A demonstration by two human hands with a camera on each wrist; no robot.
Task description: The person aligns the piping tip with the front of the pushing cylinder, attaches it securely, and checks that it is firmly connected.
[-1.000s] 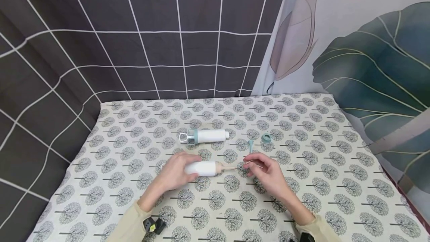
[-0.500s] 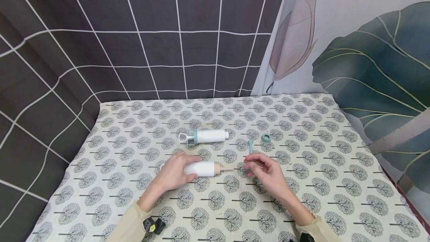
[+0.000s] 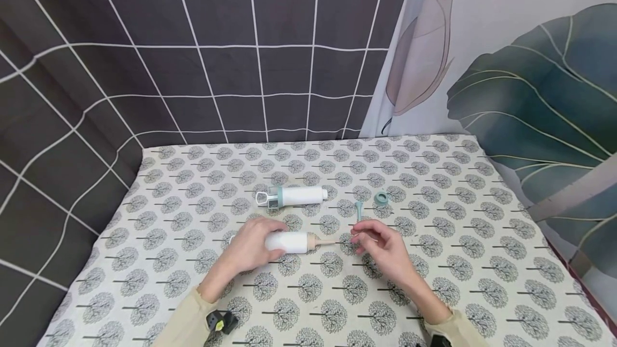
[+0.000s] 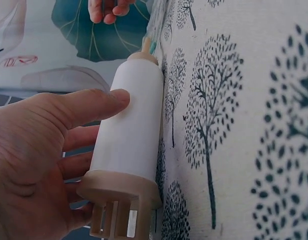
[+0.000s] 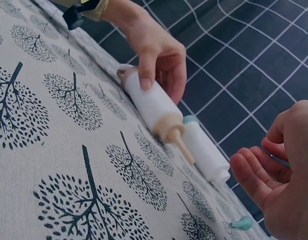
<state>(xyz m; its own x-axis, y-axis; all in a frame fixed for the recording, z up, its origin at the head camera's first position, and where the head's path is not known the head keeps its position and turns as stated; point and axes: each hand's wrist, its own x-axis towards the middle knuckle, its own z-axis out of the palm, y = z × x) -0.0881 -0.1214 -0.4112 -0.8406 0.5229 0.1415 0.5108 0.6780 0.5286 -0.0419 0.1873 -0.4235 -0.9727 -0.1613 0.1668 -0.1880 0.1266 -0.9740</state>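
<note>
My left hand (image 3: 253, 245) grips a white syringe-like cylinder (image 3: 289, 242) lying along the cloth. In the left wrist view, the thumb presses on its side and a beige slotted collar (image 4: 119, 186) forms the near end. A beige nozzle (image 5: 169, 127) with a thin tip points from its other end towards my right hand (image 3: 381, 245). That hand is a short way off the tip, fingers bent. Between its fingers, a thin pale rod (image 5: 276, 159) shows in the right wrist view; most of it is hidden. A teal nozzle (image 3: 359, 210) lies just beyond the right fingertips.
A second white syringe-like cylinder (image 3: 303, 195), with a teal collar and a white loop handle, lies behind the left hand. A teal ring (image 3: 382, 198) sits at its right. The tree-print cloth (image 3: 332, 304) covers the table, with a dark grid curtain (image 3: 222, 68) at the back.
A second ago the beige nozzle was blurred and reached slightly further right; now it looks sharper. Both hands hold nearly the same places.
</note>
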